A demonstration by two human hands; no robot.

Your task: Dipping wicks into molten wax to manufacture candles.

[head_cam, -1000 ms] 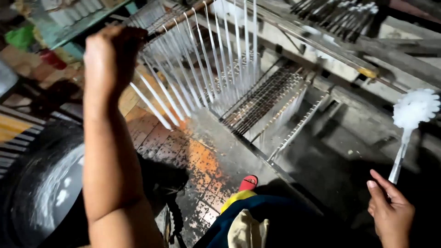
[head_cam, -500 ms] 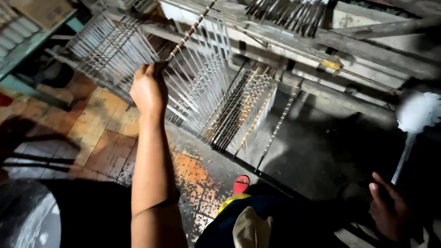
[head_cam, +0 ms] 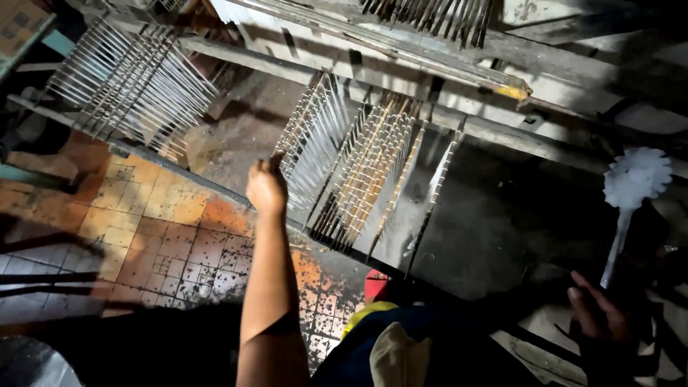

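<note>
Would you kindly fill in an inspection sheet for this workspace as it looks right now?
Surface: worn orange tiled floor, stained dark near the frame.
Job's things: rack of thin metal rods; white round-headed brush.
Clutter: second rod rack at upper left; cardboard box in the corner.
Grippers: left hand grips the rod rack's edge; right hand holds the brush handle, brush head up.
Cables: nothing seen.
Surroundings: grey beams overhead, dim light, deep shadow at right.
</note>
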